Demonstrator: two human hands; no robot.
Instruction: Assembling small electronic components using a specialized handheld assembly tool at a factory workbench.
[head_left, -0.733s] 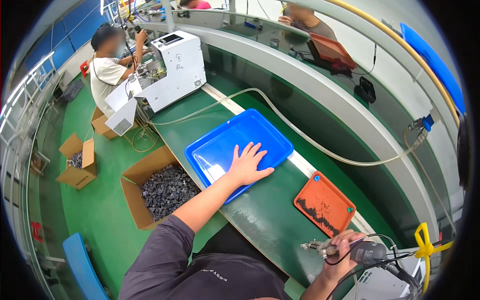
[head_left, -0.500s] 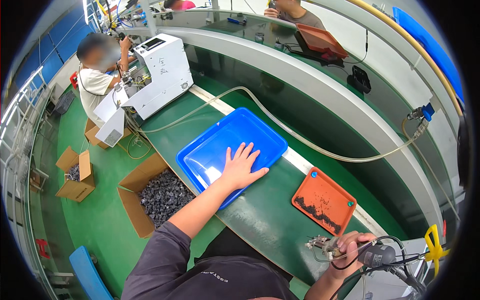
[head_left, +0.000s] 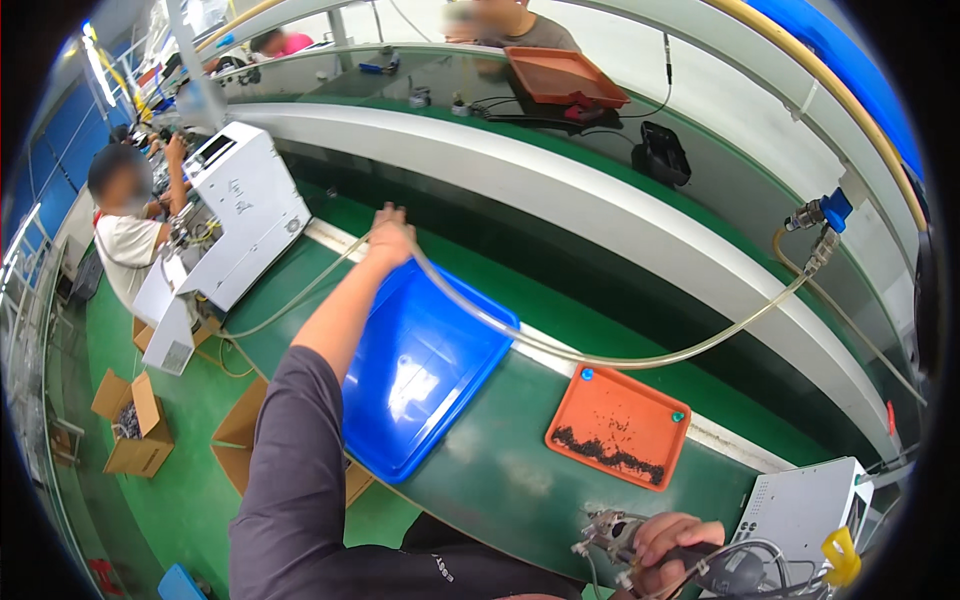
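Note:
My left hand point(head_left: 392, 238) reaches to the far left corner of the blue tray point(head_left: 470, 395), its fingers closed round a clear hose point(head_left: 480, 318). The tray lies on the green bench and looks bare inside. At lower right, my right hand point(head_left: 672, 545) grips a powered screwdriver point(head_left: 612, 532) with a metal head, a grey body and several tubes and cables. Its head points left over the bench's near edge. Beyond it sits an orange tray point(head_left: 640, 400) with small dark pieces heaped along its near side and a blue and a green bit in its corners.
A white machine point(head_left: 245, 215) stands at the bench's left, with a co-worker point(head_left: 130, 230) beside it. A white box point(head_left: 800, 510) is at right. Cardboard boxes point(head_left: 145, 440) stand on the floor. Past the grey rail point(head_left: 560, 170), another orange tray point(head_left: 565, 75) lies before a person.
My left hand has left the blue tray's middle and gone to the hose beyond it, which now sags lower over the tray. The view has turned; my right hand still holds the screwdriver.

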